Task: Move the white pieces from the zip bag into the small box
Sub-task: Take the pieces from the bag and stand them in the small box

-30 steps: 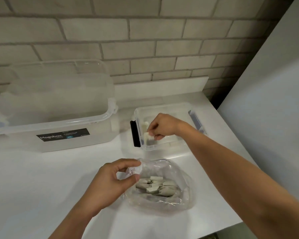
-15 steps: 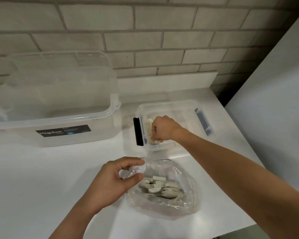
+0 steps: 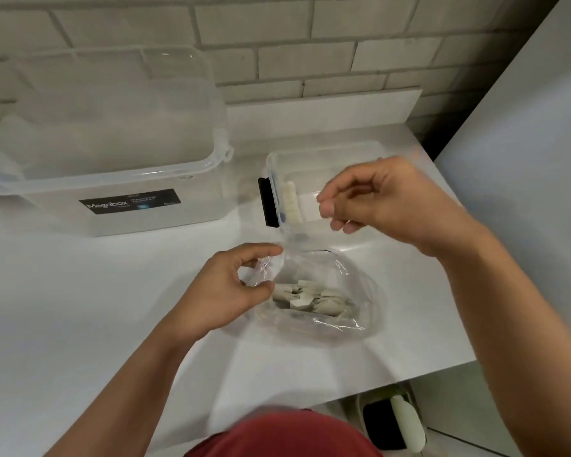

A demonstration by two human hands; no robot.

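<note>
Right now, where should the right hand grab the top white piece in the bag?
Pinch the top white piece across its two opposite edges, coming down from above through the open mouth of the zip bag. It lies flat on top of the pile. The left hand holds the mouth's left edge, so the right hand probably enters best from the right.
</note>
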